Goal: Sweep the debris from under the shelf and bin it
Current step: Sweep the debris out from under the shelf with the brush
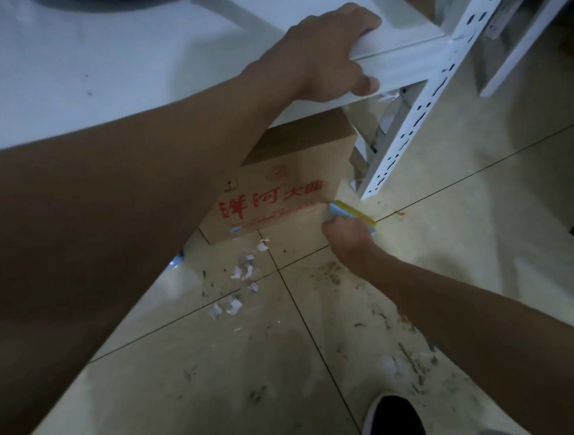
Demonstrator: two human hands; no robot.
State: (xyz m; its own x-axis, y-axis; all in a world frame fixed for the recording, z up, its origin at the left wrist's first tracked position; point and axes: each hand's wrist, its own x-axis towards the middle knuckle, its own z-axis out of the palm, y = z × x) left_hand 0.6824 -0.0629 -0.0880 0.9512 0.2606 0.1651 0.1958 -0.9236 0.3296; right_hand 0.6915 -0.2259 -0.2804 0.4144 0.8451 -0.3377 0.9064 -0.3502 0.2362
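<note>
The sweeping step looks to be in hand. The left hand (327, 52) grips the front edge of the white shelf (403, 60) for support. The right hand (347, 238) is clenched on a small blue and yellow brush (354, 212) at the floor, just beside one cardboard box (276, 190) under the shelf. Paper scraps (239, 283) and fine grit lie scattered on the floor tiles (469, 237), too many to count. Next, likely, draw the brush outward to gather them; no bin shows.

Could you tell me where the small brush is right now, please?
In the head view, the blue and yellow brush is in the right hand, low on the floor right of centre, between the cardboard box and the white shelf upright.
</note>
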